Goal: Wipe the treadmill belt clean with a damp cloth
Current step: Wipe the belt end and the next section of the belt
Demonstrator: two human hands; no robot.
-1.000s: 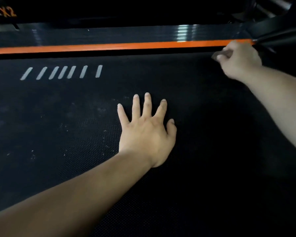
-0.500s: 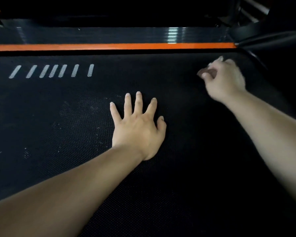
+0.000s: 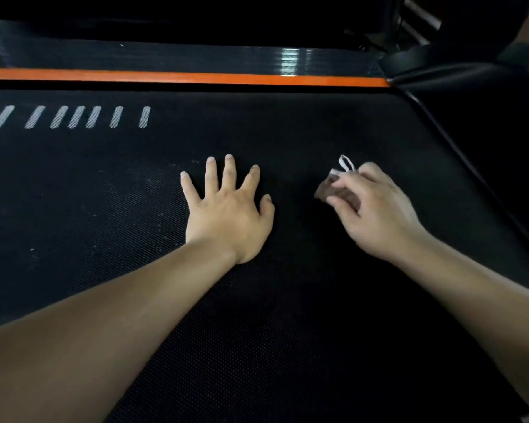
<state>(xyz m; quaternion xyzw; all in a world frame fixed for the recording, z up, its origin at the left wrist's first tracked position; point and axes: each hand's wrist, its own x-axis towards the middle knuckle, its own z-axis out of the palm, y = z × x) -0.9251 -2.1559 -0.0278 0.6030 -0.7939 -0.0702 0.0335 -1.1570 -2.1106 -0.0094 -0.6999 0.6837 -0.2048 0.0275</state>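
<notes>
Though half-hidden, cloth [image 3: 328, 191] in right hand [image 3: 379, 213]

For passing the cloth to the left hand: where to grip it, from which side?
The cloth by its brown end, poking out left of the right hand; come from the left. The rest is bunched inside that hand.

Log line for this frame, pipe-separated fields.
left hand flat on belt | right hand grips brown cloth | pale specks left of left hand
</notes>
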